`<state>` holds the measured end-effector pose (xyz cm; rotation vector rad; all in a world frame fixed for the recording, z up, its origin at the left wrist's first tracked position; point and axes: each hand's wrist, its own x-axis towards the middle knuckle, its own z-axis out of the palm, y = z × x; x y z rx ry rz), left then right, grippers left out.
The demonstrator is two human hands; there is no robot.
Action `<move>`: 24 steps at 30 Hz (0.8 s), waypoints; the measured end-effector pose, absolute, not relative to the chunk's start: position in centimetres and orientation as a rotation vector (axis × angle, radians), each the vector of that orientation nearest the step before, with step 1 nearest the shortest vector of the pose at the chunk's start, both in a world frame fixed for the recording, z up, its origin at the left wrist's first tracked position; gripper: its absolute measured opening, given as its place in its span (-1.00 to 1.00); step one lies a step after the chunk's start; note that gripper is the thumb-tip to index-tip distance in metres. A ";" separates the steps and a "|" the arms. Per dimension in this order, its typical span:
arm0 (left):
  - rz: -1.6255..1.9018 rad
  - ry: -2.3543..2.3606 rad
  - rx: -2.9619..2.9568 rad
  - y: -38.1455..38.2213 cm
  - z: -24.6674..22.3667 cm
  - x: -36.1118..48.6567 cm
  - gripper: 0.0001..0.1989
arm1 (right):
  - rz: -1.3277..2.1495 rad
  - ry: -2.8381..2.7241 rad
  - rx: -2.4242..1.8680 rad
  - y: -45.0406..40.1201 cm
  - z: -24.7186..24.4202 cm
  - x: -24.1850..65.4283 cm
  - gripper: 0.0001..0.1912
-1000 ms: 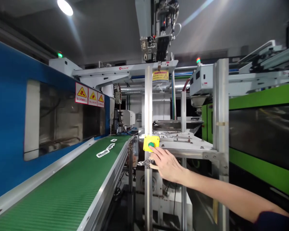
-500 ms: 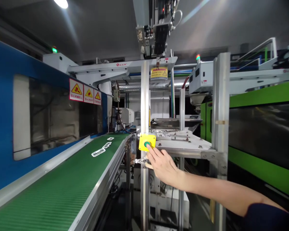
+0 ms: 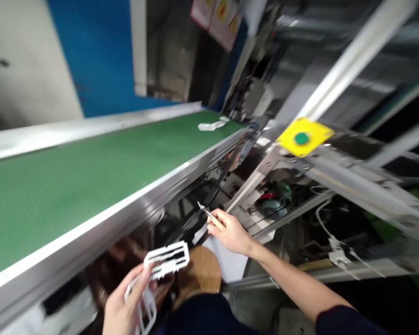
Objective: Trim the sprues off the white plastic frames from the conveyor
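White frame (image 3: 169,266) pinched in the left hand (image 3: 124,300), pliers (image 3: 206,211) gripped in the right hand (image 3: 230,233)!

Near and left of the pliers, thumb and fingers close on the frame's left end; a second white piece (image 3: 149,297) sits below, partly behind those fingers, so how it's held can't be told. That wrist is cut off. Right-hand fingers curl snugly round the pale handle, hiding part of it. Far up the green belt (image 3: 101,172) lie white parts (image 3: 209,126), too blurred to separate.
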<state>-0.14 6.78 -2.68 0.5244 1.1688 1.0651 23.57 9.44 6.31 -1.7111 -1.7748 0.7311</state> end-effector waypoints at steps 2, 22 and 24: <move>1.056 1.129 0.517 5.2 -3.2 -0.9 -0.56 | 1.087 -1.676 -1.564 9.5 3.5 21.2 -0.90; 1.154 1.238 0.289 1.3 -5.2 -2.0 -0.59 | 1.950 -1.051 -1.120 9.4 -2.1 16.3 -0.81; 1.149 1.233 0.283 1.3 -5.1 -1.9 -0.59 | 1.946 -1.052 -1.130 9.5 -2.2 16.4 -0.80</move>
